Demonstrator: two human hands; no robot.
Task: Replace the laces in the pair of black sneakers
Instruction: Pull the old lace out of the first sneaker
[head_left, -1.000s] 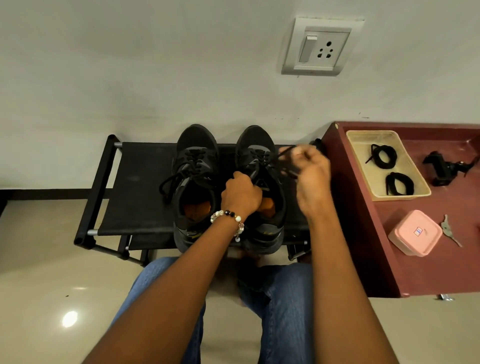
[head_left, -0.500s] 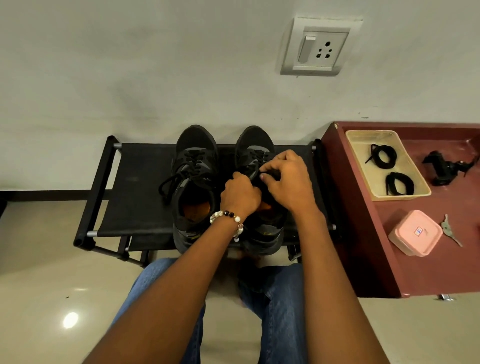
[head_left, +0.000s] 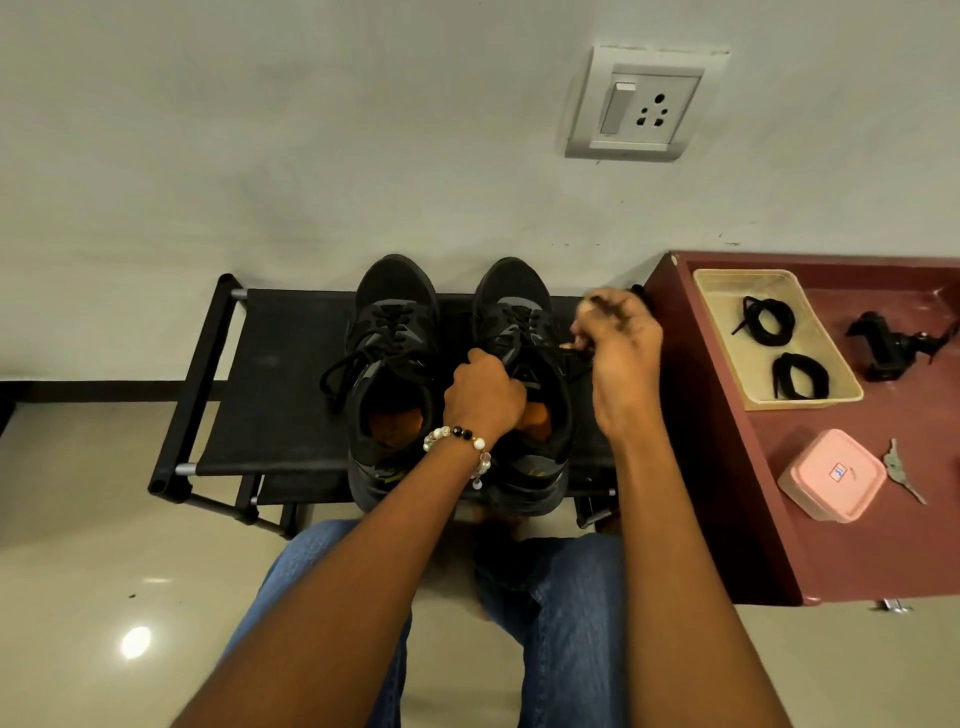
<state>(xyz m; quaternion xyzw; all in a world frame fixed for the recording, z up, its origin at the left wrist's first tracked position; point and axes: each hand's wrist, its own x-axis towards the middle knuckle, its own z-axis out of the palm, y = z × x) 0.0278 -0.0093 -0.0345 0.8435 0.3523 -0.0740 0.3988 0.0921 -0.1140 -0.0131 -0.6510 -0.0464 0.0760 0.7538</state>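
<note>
Black fabric stretched over a tubular frame makes up the low shoe rack (head_left: 291, 384), the landmark for everything else. On its middle stand two black sneakers side by side, toes toward the wall. The left sneaker (head_left: 390, 364) is still laced, its loose lace ends looping out over the fabric, and an orange insole shows in its opening. The right sneaker (head_left: 511, 332) is partly covered: the left hand (head_left: 483, 397), with a beaded bracelet (head_left: 460, 441) at the wrist, is clenched over its tongue and collar, so the upper eyelets are hidden and I cannot tell exactly what the fingers grasp. The right hand (head_left: 621, 343) hangs above the rack's right end, blurred, its fingers curled and pinching a thin black lace (head_left: 571, 347) that runs back to that sneaker; the fingertips themselves are hard to make out. Just right of the rack stands a maroon table (head_left: 779, 519), cut off by the frame's edge. On it a pale rectangular tray (head_left: 810, 400) holds two coiled black laces (head_left: 766, 321), and nearer the person sit a rounded pink plastic box (head_left: 831, 475), a metal key (head_left: 901, 467) and a dark, indistinct gadget (head_left: 893, 348). Blue denim knees (head_left: 566, 597) show below the rack.
</note>
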